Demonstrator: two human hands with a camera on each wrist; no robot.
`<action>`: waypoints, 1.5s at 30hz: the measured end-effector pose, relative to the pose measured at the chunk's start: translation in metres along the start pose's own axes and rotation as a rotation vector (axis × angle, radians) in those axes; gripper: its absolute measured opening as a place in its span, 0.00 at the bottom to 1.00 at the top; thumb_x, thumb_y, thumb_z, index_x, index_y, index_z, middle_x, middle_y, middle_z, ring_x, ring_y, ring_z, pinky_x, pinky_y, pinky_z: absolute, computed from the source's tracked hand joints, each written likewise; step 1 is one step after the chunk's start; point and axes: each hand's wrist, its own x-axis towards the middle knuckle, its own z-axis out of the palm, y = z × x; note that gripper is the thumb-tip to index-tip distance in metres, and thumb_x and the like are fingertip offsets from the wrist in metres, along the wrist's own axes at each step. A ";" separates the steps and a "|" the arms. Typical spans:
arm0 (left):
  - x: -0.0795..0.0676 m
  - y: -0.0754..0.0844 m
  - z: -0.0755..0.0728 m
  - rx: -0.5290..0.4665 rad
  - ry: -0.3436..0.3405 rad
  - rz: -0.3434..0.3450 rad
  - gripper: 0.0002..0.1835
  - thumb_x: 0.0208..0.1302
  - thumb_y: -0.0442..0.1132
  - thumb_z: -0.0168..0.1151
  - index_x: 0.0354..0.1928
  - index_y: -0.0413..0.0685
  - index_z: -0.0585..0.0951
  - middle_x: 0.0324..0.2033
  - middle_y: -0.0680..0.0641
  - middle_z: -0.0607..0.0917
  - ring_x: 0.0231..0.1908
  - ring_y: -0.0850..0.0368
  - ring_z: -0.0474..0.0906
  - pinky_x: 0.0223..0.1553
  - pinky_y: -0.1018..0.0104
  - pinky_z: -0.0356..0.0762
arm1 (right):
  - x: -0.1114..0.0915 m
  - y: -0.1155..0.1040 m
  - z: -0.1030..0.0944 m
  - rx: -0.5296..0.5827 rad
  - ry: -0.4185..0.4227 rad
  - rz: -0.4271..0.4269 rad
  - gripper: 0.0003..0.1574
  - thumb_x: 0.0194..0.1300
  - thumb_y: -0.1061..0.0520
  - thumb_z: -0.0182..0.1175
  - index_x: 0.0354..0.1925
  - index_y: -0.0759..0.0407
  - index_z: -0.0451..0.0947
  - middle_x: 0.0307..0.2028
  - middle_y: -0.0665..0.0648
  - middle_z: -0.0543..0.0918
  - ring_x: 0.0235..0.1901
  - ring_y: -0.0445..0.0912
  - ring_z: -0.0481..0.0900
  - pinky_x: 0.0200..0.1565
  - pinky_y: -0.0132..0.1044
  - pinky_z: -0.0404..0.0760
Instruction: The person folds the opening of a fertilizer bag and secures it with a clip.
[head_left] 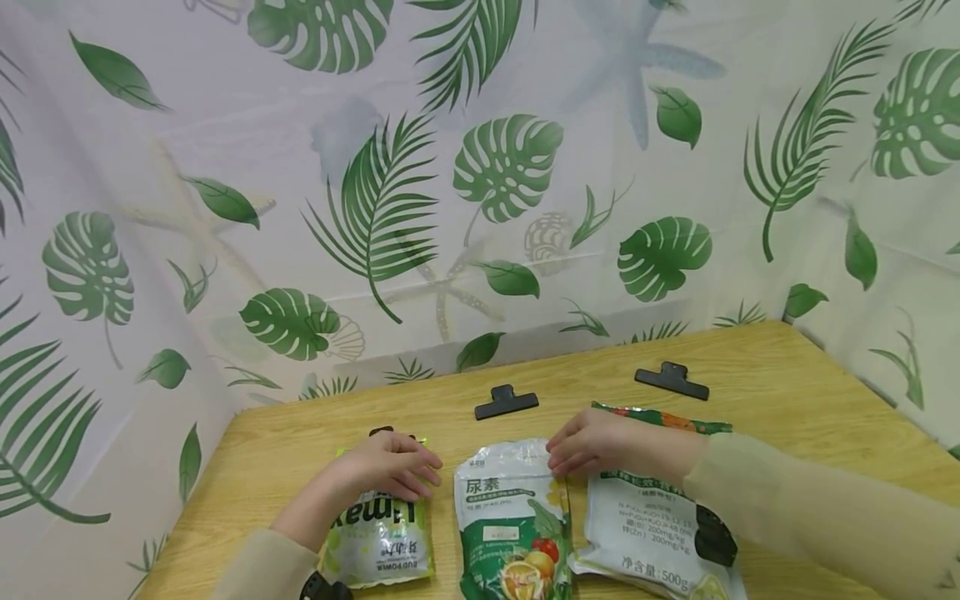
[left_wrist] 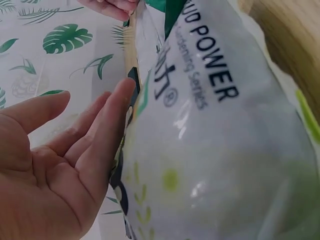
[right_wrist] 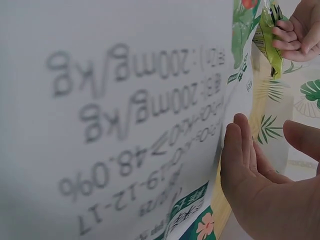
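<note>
Three plastic pouches lie in a row on the table. My left hand (head_left: 393,465) is over the upper part of the yellow-green pouch (head_left: 390,546) at the left, and its fingers hold nothing. A black clip (head_left: 382,431) shows at that pouch's top end. In the middle lies a white and green pouch (head_left: 498,500) with fruit printed on it. My right hand (head_left: 592,443) reaches from the right, fingertips at this pouch's upper right edge. Under the right forearm is a large white pouch (head_left: 637,529) marked 500g. The right wrist view shows this hand's fingers (right_wrist: 239,145) straight and bare.
Two black clips lie toward the back of the wooden table (head_left: 787,400), one behind the middle pouch (head_left: 506,404) and one farther right (head_left: 672,382). A leaf-patterned cloth (head_left: 420,250) hangs behind and along both sides.
</note>
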 end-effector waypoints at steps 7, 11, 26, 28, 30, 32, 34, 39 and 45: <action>0.000 0.002 0.003 0.040 0.017 -0.017 0.18 0.71 0.40 0.51 0.51 0.30 0.78 0.41 0.37 0.85 0.37 0.49 0.85 0.38 0.60 0.83 | -0.005 0.005 -0.007 0.033 -0.054 -0.021 0.24 0.65 0.63 0.57 0.56 0.78 0.69 0.43 0.65 0.84 0.43 0.51 0.83 0.48 0.43 0.81; 0.000 0.004 0.005 0.054 0.020 -0.024 0.19 0.71 0.40 0.51 0.51 0.29 0.77 0.41 0.36 0.85 0.37 0.48 0.85 0.38 0.61 0.83 | -0.007 0.006 -0.008 0.061 -0.045 0.003 0.22 0.65 0.64 0.56 0.54 0.77 0.71 0.42 0.65 0.84 0.41 0.50 0.83 0.47 0.42 0.81; 0.006 0.005 0.019 0.062 0.068 -0.034 0.24 0.71 0.41 0.52 0.58 0.26 0.71 0.43 0.33 0.84 0.40 0.47 0.84 0.41 0.58 0.83 | -0.017 0.005 -0.007 0.084 -0.034 0.026 0.20 0.67 0.63 0.53 0.52 0.78 0.71 0.40 0.66 0.84 0.39 0.49 0.84 0.46 0.41 0.82; 0.007 0.005 0.020 0.080 0.073 -0.034 0.24 0.71 0.41 0.52 0.58 0.26 0.71 0.42 0.34 0.84 0.39 0.47 0.84 0.40 0.58 0.83 | -0.018 0.005 -0.007 0.082 -0.023 0.026 0.19 0.68 0.63 0.53 0.51 0.78 0.71 0.40 0.67 0.84 0.39 0.49 0.84 0.45 0.41 0.83; 0.007 0.006 0.021 0.094 0.079 -0.034 0.24 0.71 0.42 0.52 0.58 0.26 0.71 0.41 0.34 0.84 0.38 0.47 0.84 0.39 0.59 0.83 | -0.018 0.005 -0.006 0.085 -0.005 0.033 0.18 0.67 0.63 0.53 0.50 0.77 0.70 0.40 0.67 0.83 0.38 0.50 0.84 0.44 0.41 0.83; 0.008 0.007 0.022 0.107 0.085 -0.035 0.24 0.70 0.42 0.52 0.57 0.25 0.72 0.40 0.34 0.84 0.37 0.47 0.85 0.39 0.59 0.83 | -0.019 0.006 -0.004 0.080 0.011 0.036 0.18 0.67 0.63 0.53 0.50 0.77 0.70 0.41 0.68 0.83 0.38 0.50 0.84 0.43 0.41 0.83; 0.009 0.007 0.023 0.126 0.089 -0.031 0.23 0.70 0.42 0.53 0.56 0.26 0.73 0.39 0.35 0.85 0.36 0.48 0.85 0.37 0.59 0.84 | -0.018 0.006 -0.002 0.069 0.028 0.036 0.18 0.67 0.63 0.53 0.50 0.77 0.69 0.41 0.68 0.82 0.38 0.50 0.84 0.44 0.41 0.83; 0.011 0.009 0.026 0.159 0.085 -0.014 0.23 0.69 0.42 0.54 0.55 0.26 0.74 0.37 0.36 0.85 0.34 0.48 0.85 0.36 0.59 0.84 | -0.014 0.007 0.003 0.012 0.076 0.050 0.20 0.67 0.62 0.55 0.51 0.77 0.69 0.41 0.67 0.82 0.38 0.49 0.84 0.43 0.40 0.83; 0.012 0.009 0.026 0.175 0.076 -0.007 0.22 0.69 0.41 0.54 0.54 0.26 0.75 0.36 0.36 0.85 0.32 0.48 0.85 0.36 0.59 0.84 | -0.012 0.005 0.005 -0.010 0.089 0.061 0.21 0.66 0.62 0.56 0.51 0.78 0.70 0.40 0.65 0.83 0.37 0.48 0.84 0.43 0.40 0.83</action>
